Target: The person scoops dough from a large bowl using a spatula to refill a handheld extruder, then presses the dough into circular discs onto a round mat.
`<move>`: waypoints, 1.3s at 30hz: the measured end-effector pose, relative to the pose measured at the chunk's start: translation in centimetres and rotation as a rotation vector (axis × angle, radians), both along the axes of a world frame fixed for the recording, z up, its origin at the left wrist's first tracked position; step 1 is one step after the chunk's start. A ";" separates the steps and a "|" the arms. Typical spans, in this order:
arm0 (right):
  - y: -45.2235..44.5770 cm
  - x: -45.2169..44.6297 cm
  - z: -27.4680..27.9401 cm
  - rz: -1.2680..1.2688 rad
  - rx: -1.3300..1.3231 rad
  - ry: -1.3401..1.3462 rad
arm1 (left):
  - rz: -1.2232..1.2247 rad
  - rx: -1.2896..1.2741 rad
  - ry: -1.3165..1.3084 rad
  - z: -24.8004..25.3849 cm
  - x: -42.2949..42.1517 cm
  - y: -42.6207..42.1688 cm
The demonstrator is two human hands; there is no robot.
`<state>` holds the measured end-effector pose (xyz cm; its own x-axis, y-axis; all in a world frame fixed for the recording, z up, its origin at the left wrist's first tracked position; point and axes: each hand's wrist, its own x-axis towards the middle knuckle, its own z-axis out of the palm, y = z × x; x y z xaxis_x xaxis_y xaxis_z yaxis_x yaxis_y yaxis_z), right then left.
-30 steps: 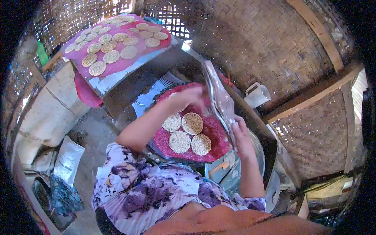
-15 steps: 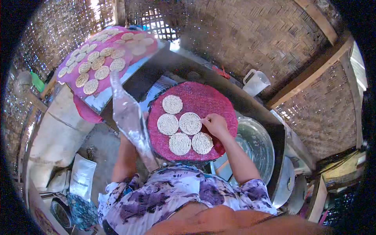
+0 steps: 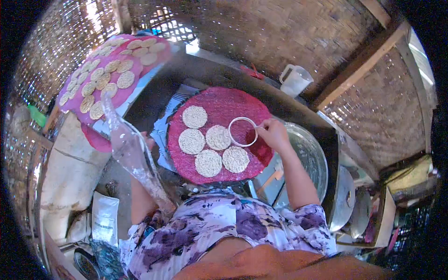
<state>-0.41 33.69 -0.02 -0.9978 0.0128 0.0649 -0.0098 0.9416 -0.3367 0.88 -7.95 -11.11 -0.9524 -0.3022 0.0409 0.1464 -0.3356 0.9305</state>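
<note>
My right hand [image 3: 274,134] pinches the edge of a thin white ring [image 3: 242,118]. The ring is over the right part of a round tray covered in red cloth [image 3: 224,100]. Several pale, grainy round cakes [image 3: 208,163] lie on the cloth. One of them, a middle cake [image 3: 216,138], is just left of the ring. My left hand [image 3: 149,141] is left of the tray, mostly hidden behind a long translucent plastic piece [image 3: 130,148] with white smears. Its fingers barely show, so I cannot make out a hold.
At upper left, a pink-cloth-covered surface [image 3: 135,70] bears many more round cakes. A large basin [image 3: 305,158] stands right of the tray. Behind it are a clear jug [image 3: 296,81] and a red object [image 3: 252,71]. A white sack [image 3: 105,218] lies lower left.
My right hand has lifted the white ring off the middle cake and shifted it up and right. That cake now lies uncovered by the ring. The whole view has shifted slightly.
</note>
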 end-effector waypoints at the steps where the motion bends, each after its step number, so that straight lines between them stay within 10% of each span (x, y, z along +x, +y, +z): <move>1: 1.2 0.5 -0.2 -0.062 0.026 -0.031 | -0.103 0.189 -0.023 0.3 0.2 -0.8; 7: 4.2 3.2 -1.6 -0.214 -0.033 -0.129 | -0.453 0.711 -0.010 0.7 -0.5 -2.4; 23: 7.4 1.4 -6.7 -0.287 -0.396 0.159 | -0.683 0.574 0.195 2.7 -0.1 -1.5; 25: 6.4 2.0 -4.7 -0.295 -0.838 -0.139 | -0.676 0.543 0.188 4.0 0.0 -0.7; 33: 6.5 3.7 -6.4 -0.264 -1.150 -0.330 | -0.202 0.371 -0.159 4.5 2.6 -0.8; 39: 1.2 9.8 -7.5 -0.482 -1.477 -0.326 | -0.031 0.094 0.277 8.3 3.9 3.4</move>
